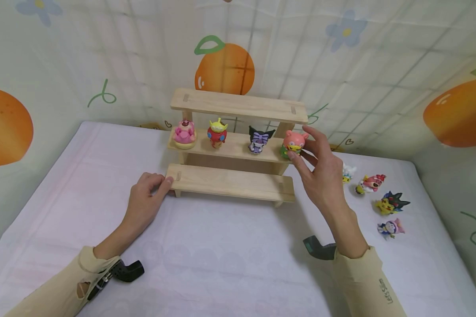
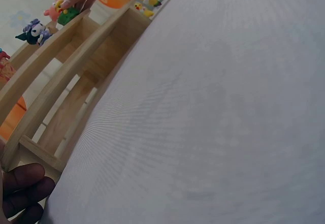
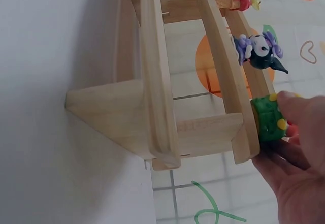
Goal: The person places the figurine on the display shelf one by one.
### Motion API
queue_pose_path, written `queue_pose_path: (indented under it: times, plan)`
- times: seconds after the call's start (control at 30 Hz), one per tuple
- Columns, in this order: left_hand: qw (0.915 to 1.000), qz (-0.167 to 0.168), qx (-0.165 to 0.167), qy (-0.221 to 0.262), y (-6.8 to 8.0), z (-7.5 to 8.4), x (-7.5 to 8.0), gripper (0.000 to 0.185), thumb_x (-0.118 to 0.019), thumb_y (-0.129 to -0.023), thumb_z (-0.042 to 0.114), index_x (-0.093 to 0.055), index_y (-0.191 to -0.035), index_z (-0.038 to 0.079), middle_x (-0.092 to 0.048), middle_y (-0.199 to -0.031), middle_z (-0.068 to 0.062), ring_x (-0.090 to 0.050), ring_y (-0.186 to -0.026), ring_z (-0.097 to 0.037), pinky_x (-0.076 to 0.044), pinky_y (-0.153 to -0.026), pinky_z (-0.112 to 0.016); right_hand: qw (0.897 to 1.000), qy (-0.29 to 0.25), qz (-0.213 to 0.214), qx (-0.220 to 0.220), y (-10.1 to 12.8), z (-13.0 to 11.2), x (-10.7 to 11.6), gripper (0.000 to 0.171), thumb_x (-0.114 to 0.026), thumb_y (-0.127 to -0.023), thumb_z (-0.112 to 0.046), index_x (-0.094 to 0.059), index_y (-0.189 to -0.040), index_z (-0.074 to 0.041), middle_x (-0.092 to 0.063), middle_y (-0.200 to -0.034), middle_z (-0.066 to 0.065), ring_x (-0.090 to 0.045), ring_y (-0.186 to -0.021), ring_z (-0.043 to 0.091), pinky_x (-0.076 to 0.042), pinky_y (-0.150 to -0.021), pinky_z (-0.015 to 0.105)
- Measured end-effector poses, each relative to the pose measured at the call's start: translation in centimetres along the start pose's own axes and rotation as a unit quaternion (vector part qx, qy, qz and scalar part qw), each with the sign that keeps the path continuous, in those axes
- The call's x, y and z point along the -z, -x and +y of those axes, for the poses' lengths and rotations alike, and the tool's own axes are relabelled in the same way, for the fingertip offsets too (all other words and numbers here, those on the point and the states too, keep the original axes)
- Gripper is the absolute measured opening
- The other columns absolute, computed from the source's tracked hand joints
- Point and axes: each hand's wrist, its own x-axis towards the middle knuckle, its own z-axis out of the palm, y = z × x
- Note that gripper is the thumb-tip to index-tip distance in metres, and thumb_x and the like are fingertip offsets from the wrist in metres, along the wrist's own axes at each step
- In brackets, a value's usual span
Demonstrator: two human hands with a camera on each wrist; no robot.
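Observation:
A three-tier wooden display shelf (image 1: 232,181) stands on the white cloth. At the right end of its middle tier, my right hand (image 1: 323,169) pinches a pink-headed figurine (image 1: 294,141) between thumb and fingers. The right wrist view shows that figurine's green base (image 3: 269,118) at the tier's edge. My left hand (image 1: 146,198) grips the left end of the lowest tier, thumb against the board; its curled fingers (image 2: 25,177) show beside the shelf leg. Along the middle tier stand a pink bear figurine (image 1: 184,133), a red figurine with a yellow-green top (image 1: 217,133) and a black-and-purple figurine (image 1: 259,140).
Right of the shelf several figurines lie on the cloth: a white one (image 1: 347,172) partly behind my right hand, a red-and-pink one (image 1: 370,183), a yellow-and-black one (image 1: 391,203) and a pink-and-blue one (image 1: 391,227). A curtain printed with oranges (image 1: 226,70) hangs behind.

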Motion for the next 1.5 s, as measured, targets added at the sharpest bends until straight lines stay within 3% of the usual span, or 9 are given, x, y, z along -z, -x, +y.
queue_pose_path:
  times: [0.3,0.57,0.77,0.93,1.0,1.13,1.23,1.5]
  plan:
    - [1.0000,-0.001,0.005,-0.002,0.1,0.1,0.0,0.034,-0.061,-0.108,0.033,-0.075,-0.090,0.008,-0.066,-0.103,-0.012,-0.054,-0.099,-0.021,-0.041,-0.091,-0.041,1.000,-0.009,-0.006,0.004,0.5,0.1,1.1,0.070,-0.076,-0.098,-0.016,-0.041,-0.158,-0.019,-0.066,-0.141,0.017,-0.065,-0.130,0.029,-0.050,-0.108,0.034]
    - [1.0000,0.001,0.004,0.001,0.0,-0.1,-0.2,0.034,-0.061,-0.107,0.033,-0.075,-0.093,0.006,-0.066,-0.105,-0.013,-0.056,-0.102,-0.022,-0.042,-0.094,-0.042,0.999,0.030,0.019,0.007,1.1,0.8,2.5,0.048,-0.055,-0.111,-0.028,-0.045,-0.156,-0.013,-0.067,-0.141,0.015,-0.064,-0.132,0.031,-0.046,-0.108,0.022]
    - [0.9999,-0.001,0.011,-0.002,0.1,-0.1,-0.3,0.035,-0.061,-0.107,0.034,-0.076,-0.095,0.005,-0.065,-0.105,-0.013,-0.057,-0.103,-0.024,-0.042,-0.097,-0.044,0.998,0.048,0.036,0.008,1.5,2.0,4.1,0.041,-0.049,-0.113,-0.028,-0.053,-0.150,-0.010,-0.067,-0.141,0.015,-0.064,-0.130,0.034,-0.039,-0.105,0.008]
    - [0.9999,0.002,0.005,-0.011,0.1,0.0,-0.2,0.034,-0.061,-0.108,0.034,-0.076,-0.096,0.005,-0.065,-0.104,-0.013,-0.057,-0.102,-0.024,-0.042,-0.095,-0.044,0.996,0.075,0.047,-0.019,2.2,3.4,5.7,0.037,-0.056,-0.110,-0.021,-0.058,-0.145,-0.009,-0.068,-0.139,0.014,-0.064,-0.129,0.032,-0.043,-0.110,0.017]
    - [0.9999,0.002,0.004,-0.011,0.1,0.0,-0.1,0.034,-0.061,-0.108,0.034,-0.076,-0.096,0.005,-0.065,-0.104,-0.013,-0.057,-0.101,-0.023,-0.042,-0.094,-0.043,0.994,0.095,0.041,-0.035,2.6,3.9,6.3,0.037,-0.058,-0.109,-0.021,-0.059,-0.145,-0.010,-0.068,-0.139,0.014,-0.064,-0.129,0.033,-0.041,-0.110,0.014]
    - [0.9999,0.001,0.007,-0.010,0.1,0.1,0.1,0.035,-0.060,-0.108,0.033,-0.076,-0.095,0.005,-0.065,-0.103,-0.013,-0.056,-0.100,-0.022,-0.042,-0.094,-0.043,0.988,0.142,0.017,-0.064,3.2,4.9,7.1,0.038,-0.060,-0.107,-0.016,-0.060,-0.145,-0.010,-0.067,-0.137,0.018,-0.062,-0.128,0.042,-0.046,-0.114,0.039]
    - [0.9999,0.000,0.006,-0.013,0.1,0.2,0.1,0.035,-0.060,-0.108,0.033,-0.075,-0.092,0.006,-0.065,-0.103,-0.014,-0.056,-0.100,-0.023,-0.042,-0.092,-0.043,0.982,0.173,-0.002,-0.075,3.6,5.7,7.4,0.041,-0.061,-0.106,-0.010,-0.058,-0.147,-0.008,-0.065,-0.137,0.023,-0.058,-0.130,0.049,-0.040,-0.109,0.067]
    - [0.9999,-0.003,0.006,-0.011,0.1,0.1,0.0,0.035,-0.060,-0.108,0.033,-0.074,-0.089,0.007,-0.065,-0.103,-0.013,-0.055,-0.099,-0.022,-0.041,-0.090,-0.041,0.976,0.192,-0.047,-0.096,3.7,7.6,7.0,0.054,-0.065,-0.102,-0.008,-0.048,-0.154,-0.004,-0.052,-0.150,0.031,-0.044,-0.141,0.052,-0.027,-0.112,0.074]
